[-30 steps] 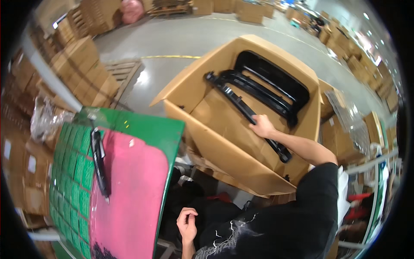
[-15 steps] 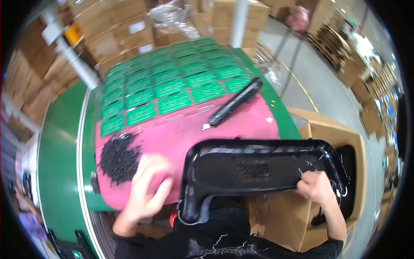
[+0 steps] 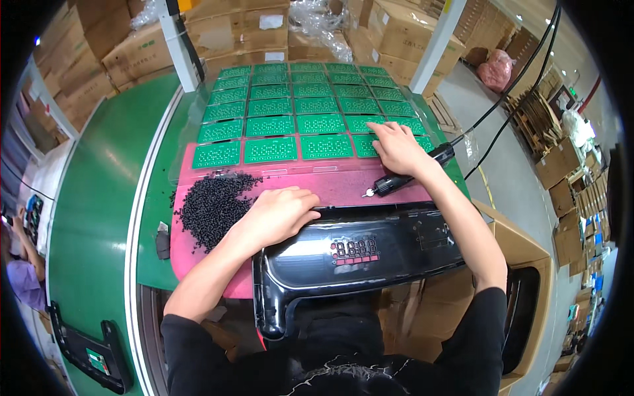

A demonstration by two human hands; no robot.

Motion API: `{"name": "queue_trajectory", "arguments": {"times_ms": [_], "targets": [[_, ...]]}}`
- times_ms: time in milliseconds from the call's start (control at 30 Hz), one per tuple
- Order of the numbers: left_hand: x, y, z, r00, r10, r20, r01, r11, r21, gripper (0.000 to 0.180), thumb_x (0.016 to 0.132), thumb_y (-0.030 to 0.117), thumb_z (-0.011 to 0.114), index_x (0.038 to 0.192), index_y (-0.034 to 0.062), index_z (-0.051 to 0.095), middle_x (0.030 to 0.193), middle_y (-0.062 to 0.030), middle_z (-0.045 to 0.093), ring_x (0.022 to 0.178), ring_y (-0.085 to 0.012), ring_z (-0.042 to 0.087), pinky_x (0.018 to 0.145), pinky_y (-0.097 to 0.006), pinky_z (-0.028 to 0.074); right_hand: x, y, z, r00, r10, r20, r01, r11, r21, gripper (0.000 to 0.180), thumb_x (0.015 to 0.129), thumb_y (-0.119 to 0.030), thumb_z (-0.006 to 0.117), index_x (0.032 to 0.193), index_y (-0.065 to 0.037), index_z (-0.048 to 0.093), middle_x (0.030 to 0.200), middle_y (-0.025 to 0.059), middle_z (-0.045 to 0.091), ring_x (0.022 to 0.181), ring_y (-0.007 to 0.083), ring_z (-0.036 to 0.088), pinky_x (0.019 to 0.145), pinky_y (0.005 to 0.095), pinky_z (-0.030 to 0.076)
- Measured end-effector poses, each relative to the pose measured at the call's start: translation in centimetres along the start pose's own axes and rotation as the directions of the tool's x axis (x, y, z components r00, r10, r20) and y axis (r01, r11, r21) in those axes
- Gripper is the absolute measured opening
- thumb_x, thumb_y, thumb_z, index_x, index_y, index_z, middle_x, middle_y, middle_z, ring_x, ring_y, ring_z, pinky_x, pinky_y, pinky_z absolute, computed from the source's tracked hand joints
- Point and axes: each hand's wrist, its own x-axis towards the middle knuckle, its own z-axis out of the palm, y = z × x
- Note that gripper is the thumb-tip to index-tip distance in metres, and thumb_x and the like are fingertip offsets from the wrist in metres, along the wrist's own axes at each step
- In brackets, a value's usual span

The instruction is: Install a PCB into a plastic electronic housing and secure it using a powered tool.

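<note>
Left hand (image 3: pixel 281 212) rests on black panel (image 3: pixel 360 254); right hand (image 3: pixel 395 146) touches green boards (image 3: pixel 300 109).

The black panel (image 3: pixel 360 254) is glossy moulded plastic, smooth enough to catch ceiling reflections. The pink mat (image 3: pixel 343 188) looks matt and soft, perhaps foam. The black pellets (image 3: pixel 210 206) seem dull plastic. The green tabletop (image 3: pixel 99 198) is smooth with slight sheen; the boxes (image 3: pixel 228 30) are plain brown cardboard.

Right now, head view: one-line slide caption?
Left hand steadies a glossy black display panel on the pink mat; right hand reaches over green circuit boards.
</note>
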Motion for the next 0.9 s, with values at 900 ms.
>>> {"name": "queue_trajectory", "arguments": {"times_ms": [900], "targets": [[-0.7, 1.4, -2.7, 0.972, 0.160, -0.170, -0.214, 0.901, -0.378, 0.072, 0.053, 0.025, 0.090, 0.113, -0.0011, 0.062, 0.107, -0.0119, 0.064, 0.093, -0.0265, 0.060, 0.084, -0.037, 0.047, -8.5, -9.1, -9.1, 0.904, 0.221, 0.366, -0.393, 0.093, 0.915, 0.035, 0.095, -0.029, 0.058, 0.112, 0.002, 0.058, 0.089, 0.0073, 0.065, 0.085, 0.0113, 0.062, 0.076, 0.0284, 0.052]]}}
